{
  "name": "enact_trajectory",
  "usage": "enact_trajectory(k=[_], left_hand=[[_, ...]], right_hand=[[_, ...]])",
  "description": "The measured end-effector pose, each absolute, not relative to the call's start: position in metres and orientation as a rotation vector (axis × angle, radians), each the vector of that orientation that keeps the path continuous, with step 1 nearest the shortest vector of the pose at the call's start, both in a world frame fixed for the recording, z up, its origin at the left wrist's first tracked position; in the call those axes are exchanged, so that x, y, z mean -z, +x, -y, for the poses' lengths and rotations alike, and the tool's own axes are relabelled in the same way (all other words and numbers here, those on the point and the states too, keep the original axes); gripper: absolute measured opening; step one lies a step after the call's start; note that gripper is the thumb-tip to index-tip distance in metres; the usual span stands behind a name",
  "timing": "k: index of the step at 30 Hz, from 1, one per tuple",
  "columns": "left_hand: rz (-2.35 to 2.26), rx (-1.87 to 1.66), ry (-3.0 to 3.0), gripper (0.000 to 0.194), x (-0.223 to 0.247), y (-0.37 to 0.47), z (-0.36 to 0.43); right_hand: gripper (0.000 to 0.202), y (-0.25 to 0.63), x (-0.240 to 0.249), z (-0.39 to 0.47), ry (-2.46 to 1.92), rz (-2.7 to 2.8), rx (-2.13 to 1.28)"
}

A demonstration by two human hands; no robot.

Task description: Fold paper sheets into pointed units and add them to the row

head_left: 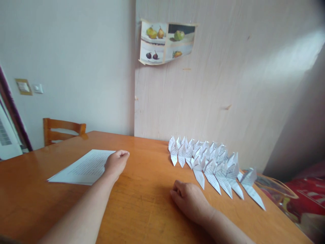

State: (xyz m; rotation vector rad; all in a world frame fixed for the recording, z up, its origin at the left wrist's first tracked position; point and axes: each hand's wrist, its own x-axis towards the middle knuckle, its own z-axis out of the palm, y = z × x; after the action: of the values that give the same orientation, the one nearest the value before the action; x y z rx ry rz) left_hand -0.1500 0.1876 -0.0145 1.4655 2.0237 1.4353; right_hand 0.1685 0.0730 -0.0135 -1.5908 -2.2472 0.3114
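Observation:
My left hand [117, 165] is closed in a loose fist at the right edge of a stack of printed paper sheets [83, 167], covering part of that edge. No object shows in its fingers. My right hand [189, 200] rests on the wooden table with its fingers curled in, and nothing is visible in it either. Beyond it, to the right, stand several folded paper pieces [203, 152] in close rows, with pointed tips up and tails toward me. One folded piece [250, 179] sits a little apart at the right end, near the table's edge.
The orange-brown wooden table [142, 210] reaches back to a pale panel [215, 95] with fruit pictures [166, 42] taped on it. A wooden chair [64, 127] stands at the far left. Red bags [308, 193] lie beyond the right table edge.

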Motion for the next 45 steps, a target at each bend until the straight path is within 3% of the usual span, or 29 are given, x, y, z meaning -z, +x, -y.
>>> enact_trajectory(k=[14,27,45], left_hand=[[-2.640,-1.009,1.374,0.040,0.001,-0.169,-0.177],[-2.706,-0.696,1.452,0.043,0.017,-0.178,-0.176],[-2.697,-0.665,1.421,0.037,0.023,-0.181,-0.180]], right_hand=[[0.012,0.171,0.016,-0.074,-1.576,2.255,-0.368],[0.013,0.172,0.018,-0.072,-1.569,2.264,-0.387],[0.015,0.176,0.024,-0.078,-1.612,2.297,-0.386]])
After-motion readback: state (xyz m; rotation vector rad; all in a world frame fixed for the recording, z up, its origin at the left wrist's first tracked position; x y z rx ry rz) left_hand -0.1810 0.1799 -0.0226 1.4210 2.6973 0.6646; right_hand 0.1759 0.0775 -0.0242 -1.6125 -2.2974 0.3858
